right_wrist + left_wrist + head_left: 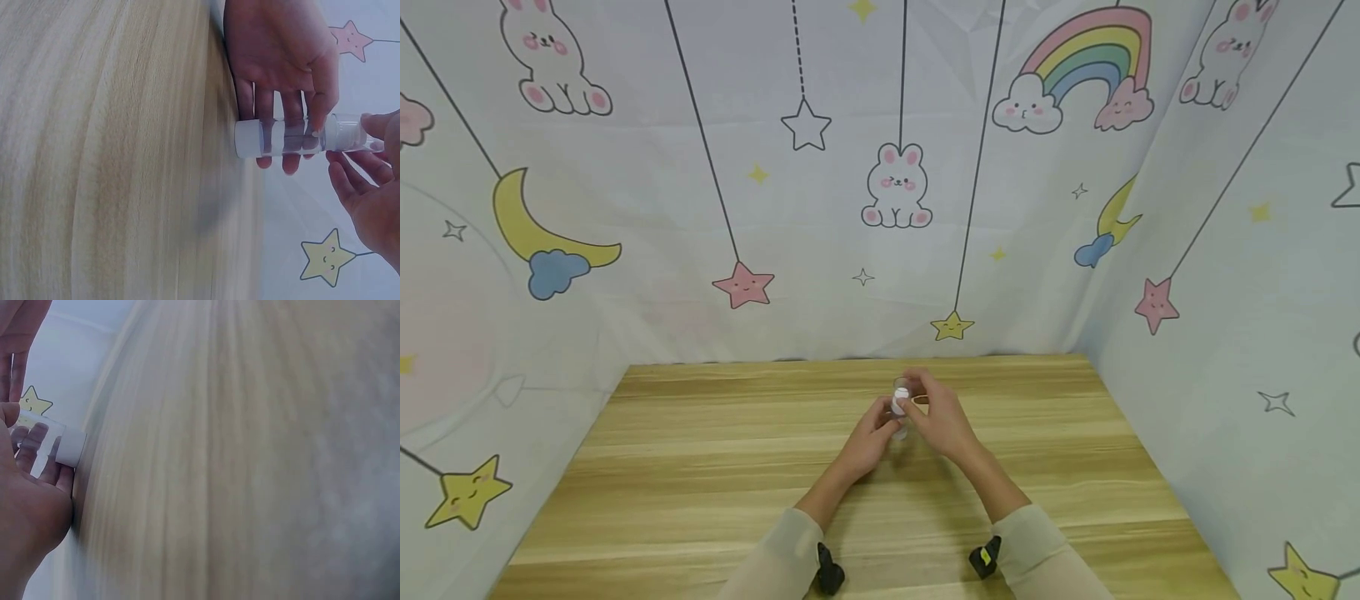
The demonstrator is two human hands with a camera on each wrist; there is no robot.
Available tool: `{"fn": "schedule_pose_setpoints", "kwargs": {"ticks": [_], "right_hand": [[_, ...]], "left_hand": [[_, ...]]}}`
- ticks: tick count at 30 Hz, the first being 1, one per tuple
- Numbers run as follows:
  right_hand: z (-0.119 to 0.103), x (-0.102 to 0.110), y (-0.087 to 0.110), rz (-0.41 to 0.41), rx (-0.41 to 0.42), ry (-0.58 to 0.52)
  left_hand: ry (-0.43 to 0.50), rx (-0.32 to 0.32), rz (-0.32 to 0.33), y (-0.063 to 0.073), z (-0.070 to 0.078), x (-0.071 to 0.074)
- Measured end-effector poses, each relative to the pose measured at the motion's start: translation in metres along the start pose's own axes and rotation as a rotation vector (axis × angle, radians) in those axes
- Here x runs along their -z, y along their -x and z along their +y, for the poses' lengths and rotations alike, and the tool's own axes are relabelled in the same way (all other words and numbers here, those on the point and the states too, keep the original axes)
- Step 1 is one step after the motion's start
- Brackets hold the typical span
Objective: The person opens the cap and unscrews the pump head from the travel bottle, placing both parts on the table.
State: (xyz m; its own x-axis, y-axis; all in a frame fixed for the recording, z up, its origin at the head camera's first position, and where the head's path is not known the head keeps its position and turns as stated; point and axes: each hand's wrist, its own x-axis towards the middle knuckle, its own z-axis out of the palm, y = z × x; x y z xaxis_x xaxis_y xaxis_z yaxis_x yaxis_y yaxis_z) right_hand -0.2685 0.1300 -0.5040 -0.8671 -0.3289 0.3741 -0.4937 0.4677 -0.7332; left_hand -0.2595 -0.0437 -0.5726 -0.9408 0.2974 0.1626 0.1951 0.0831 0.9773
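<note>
A slim clear bottle (279, 134) with a white base (249, 139) stands upright on the wooden table. My left hand (867, 442) grips its transparent body, with the fingers visible through it in the right wrist view. At the top, a clear cap (350, 130) sits over or around a white neck part. My right hand (946, 419) pinches this cap between thumb and fingers. From the left wrist view, the white base (70, 447) shows beside the left hand (37, 500). Whether the cap is fully seated cannot be made out.
The wood-grain table (700, 467) ends at a white printed curtain (820, 217) along the back, with another curtain side (1240, 350) at the right. Black wrist devices (829, 571) sit by both beige sleeves (778, 554).
</note>
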Motion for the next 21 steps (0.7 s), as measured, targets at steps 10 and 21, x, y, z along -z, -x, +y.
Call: {"fn": "schedule_pose_setpoints", "kwargs": {"ticks": [10,21], "right_hand": [[-0.0015,0.0018,-0.0014,-0.004,-0.001,0.008],[-0.0023,0.0027,-0.0029,0.004,-0.007,-0.009]], "left_hand": [[0.002,0.007,-0.002,-0.0015,-0.0014,0.0005],[0.004,0.023,-0.003,-0.0007,-0.0002,0.0012]]}}
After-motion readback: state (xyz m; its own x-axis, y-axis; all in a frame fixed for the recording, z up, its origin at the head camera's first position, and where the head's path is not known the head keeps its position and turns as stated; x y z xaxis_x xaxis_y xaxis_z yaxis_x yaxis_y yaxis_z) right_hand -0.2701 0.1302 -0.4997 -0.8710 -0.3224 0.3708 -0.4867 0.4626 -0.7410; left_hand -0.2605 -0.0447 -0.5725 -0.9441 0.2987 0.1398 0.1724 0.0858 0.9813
